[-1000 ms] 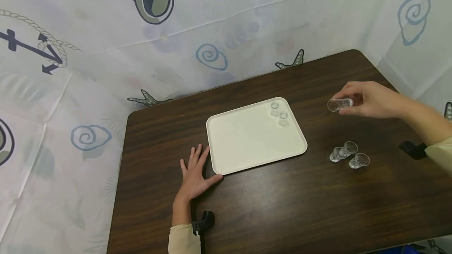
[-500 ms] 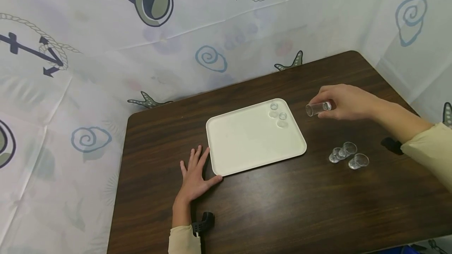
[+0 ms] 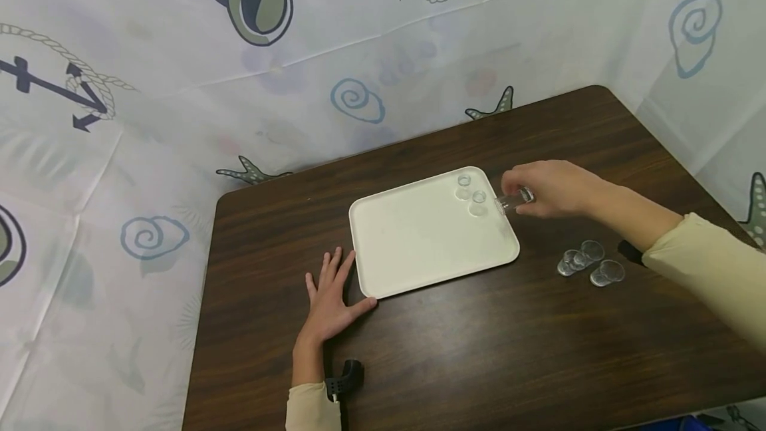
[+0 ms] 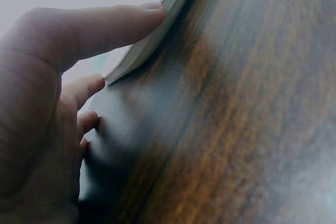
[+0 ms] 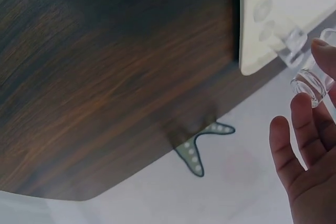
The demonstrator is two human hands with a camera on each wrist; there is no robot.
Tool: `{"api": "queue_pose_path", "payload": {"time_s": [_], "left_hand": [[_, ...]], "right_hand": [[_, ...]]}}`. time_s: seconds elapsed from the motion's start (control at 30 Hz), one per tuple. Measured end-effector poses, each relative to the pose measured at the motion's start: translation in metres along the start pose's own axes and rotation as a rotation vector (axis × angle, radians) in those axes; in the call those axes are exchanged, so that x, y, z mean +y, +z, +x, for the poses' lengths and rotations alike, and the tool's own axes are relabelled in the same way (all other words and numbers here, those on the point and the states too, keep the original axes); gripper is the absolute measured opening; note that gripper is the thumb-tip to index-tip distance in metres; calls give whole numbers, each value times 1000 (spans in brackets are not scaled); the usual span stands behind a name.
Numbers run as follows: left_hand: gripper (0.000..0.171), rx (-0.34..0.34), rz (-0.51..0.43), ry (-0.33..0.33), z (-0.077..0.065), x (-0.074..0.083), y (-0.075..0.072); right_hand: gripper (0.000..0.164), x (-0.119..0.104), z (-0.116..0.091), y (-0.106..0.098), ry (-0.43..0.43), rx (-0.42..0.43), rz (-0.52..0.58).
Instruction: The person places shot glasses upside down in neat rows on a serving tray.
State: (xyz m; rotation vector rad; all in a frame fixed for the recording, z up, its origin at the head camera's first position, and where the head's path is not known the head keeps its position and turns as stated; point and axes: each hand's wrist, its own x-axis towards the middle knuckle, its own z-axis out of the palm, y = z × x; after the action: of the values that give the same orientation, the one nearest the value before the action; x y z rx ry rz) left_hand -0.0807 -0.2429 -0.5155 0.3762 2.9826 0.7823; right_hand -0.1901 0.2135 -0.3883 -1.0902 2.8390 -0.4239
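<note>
My right hand point(image 3: 553, 188) pinches a clear shot glass point(image 3: 516, 200) at the right rim of a white tray point(image 3: 419, 238). The glass is tilted, its thick base toward my palm and its mouth toward the tray; the right wrist view shows thumb and fingers on that base point(image 5: 308, 86). Two similar shot glasses point(image 3: 463, 186) stand mouth-down in the tray's far right corner. My left hand point(image 3: 328, 304) lies spread on the table, thumb and index fingertip touching the tray's near left corner. In the left wrist view its thumb point(image 4: 115, 27) rests along the tray edge.
Three more clear shot glasses point(image 3: 607, 273) stand close together on the dark wooden table point(image 3: 455, 351), right of the tray and below my right forearm. A patterned cloth point(image 3: 287, 105) hangs behind the table's far edge.
My right hand has carried the shot glass leftward and slightly down, from over the table to the tray's right rim. The left hand, tray and other glasses stay put.
</note>
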Motion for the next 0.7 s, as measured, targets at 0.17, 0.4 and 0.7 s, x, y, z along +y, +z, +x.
{"api": "queue_pose_path", "payload": {"time_s": [0.17, 0.4, 0.7], "left_hand": [[98, -5, 2, -6, 0, 0, 0], [97, -4, 1, -9, 0, 0, 0], [98, -11, 2, -17, 1, 1, 0]], "right_hand": [[26, -4, 5, 11, -37, -11, -18], [28, -11, 11, 23, -114, -12, -59], [29, -17, 16, 39, -160, -13, -147]]}}
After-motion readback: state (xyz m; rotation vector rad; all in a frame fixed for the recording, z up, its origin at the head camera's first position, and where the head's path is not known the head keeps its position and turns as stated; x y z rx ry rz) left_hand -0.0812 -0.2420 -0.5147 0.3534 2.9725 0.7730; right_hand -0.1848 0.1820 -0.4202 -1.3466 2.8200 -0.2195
